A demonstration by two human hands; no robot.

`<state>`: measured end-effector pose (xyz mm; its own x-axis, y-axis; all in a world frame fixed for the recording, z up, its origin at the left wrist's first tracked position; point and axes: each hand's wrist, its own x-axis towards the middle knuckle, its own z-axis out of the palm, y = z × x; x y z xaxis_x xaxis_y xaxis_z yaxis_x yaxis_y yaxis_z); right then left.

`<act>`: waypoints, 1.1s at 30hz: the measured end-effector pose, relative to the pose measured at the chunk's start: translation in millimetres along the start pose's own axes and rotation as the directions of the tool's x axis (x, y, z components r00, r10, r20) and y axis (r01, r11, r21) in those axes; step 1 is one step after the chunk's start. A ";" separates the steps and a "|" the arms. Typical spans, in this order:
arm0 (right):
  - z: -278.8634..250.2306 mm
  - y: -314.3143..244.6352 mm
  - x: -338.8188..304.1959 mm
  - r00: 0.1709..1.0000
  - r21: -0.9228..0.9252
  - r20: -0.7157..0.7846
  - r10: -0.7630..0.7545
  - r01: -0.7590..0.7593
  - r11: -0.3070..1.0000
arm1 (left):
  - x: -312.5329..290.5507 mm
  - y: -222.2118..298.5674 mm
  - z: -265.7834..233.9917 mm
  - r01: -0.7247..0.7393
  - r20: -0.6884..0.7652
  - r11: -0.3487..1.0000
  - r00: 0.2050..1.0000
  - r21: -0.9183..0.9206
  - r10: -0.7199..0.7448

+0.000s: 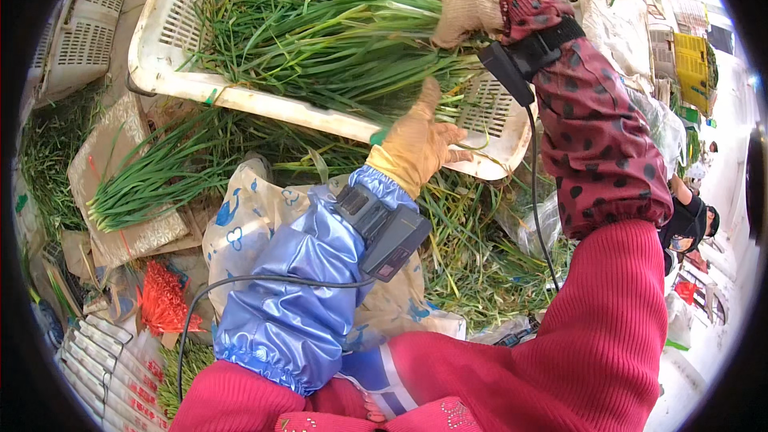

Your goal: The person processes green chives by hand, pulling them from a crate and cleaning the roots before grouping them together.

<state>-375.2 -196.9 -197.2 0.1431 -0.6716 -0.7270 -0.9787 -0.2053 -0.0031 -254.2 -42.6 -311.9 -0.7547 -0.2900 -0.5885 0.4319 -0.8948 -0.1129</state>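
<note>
A white plastic crate (264, 104) full of long green garlic chives (280, 40) lies in front of me at the top of the view. My right hand (472, 8), in a beige knit glove, is closed around the pale root ends of a bunch of chives, whose leaves trail left across the pile. My left hand (416, 144), in a yellow-orange glove, is over the crate's near rim with its fingers apart and nothing in them. Loose pale stems lie in the crate just beyond its fingertips.
At left, a small bundle of chives (152, 180) rests on a patterned board (120, 224). Red strips (164, 296) and a stack of white sticks (104, 372) lie below. Chive scraps (480, 272) cover the ground. Cables run from both wrist devices. A person (690, 220) is far right.
</note>
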 end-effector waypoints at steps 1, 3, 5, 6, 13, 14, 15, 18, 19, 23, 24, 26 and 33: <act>-4.8 -7.5 -0.4 0.999 0.017 0.031 0.019 -0.019 1.000 | 2.1 2.4 -1.5 -0.003 -0.001 1.000 1.000 0.005 0.003; 1.2 2.6 10.0 0.993 -0.028 0.117 -0.010 0.014 1.000 | 13.3 3.4 1.5 -0.078 0.063 0.991 0.994 -0.105 0.084; 4.7 -5.4 11.7 0.980 0.125 0.179 0.093 -0.116 0.985 | 28.0 10.6 -5.9 -0.125 0.206 0.964 0.963 -0.235 0.176; 2.5 -10.5 5.6 0.977 0.138 0.207 -0.055 0.026 0.990 | 32.4 10.0 -2.4 -0.126 0.205 0.963 0.963 -0.238 0.177; 39.3 5.8 15.9 0.985 0.267 0.154 -0.080 0.036 0.963 | 52.2 0.7 11.5 -0.275 -0.011 0.736 0.940 -0.619 0.341; 38.4 3.8 13.9 0.992 0.241 0.127 -0.012 -0.020 0.970 | 52.3 0.6 8.9 -0.272 -0.015 0.734 0.942 -0.622 0.337; 39.7 20.1 26.9 0.968 0.146 0.221 -0.119 0.088 0.985 | 56.4 -3.2 11.7 -0.252 0.008 0.771 0.948 -0.585 0.317; 31.5 7.2 36.9 0.952 -0.091 0.281 -0.118 0.149 0.985 | 58.9 0.3 12.4 -0.260 -0.016 0.774 0.951 -0.578 0.308; 27.9 2.5 38.6 0.944 -0.204 0.307 -0.117 0.186 0.961 | 58.5 3.0 10.1 -0.253 -0.017 0.790 0.955 -0.559 0.295; 10.9 2.4 36.9 0.960 -0.175 0.226 -0.166 0.207 0.963 | 61.8 4.9 7.6 -0.240 -0.043 0.819 0.966 -0.522 0.255; 1.2 3.0 41.3 0.959 -0.176 0.223 -0.177 0.218 0.960 | 60.6 10.0 6.2 -0.298 -0.148 0.818 0.955 -0.492 0.259; -12.5 26.6 31.5 0.839 -0.334 0.044 -0.542 0.524 0.784 | 67.0 5.0 15.7 -0.306 -0.214 0.828 0.950 -0.469 0.229; -49.8 -49.9 -7.5 0.998 -0.338 0.068 0.006 0.017 0.941 | 75.5 7.4 0.1 -0.295 -0.406 0.874 0.905 -0.387 0.126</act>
<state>-320.1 -217.1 -157.4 0.1272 -0.6231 -0.7717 -0.8686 -0.4456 0.2166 -308.0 -71.2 -357.2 -0.4283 -0.2373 -0.8719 0.7908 -0.5653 -0.2347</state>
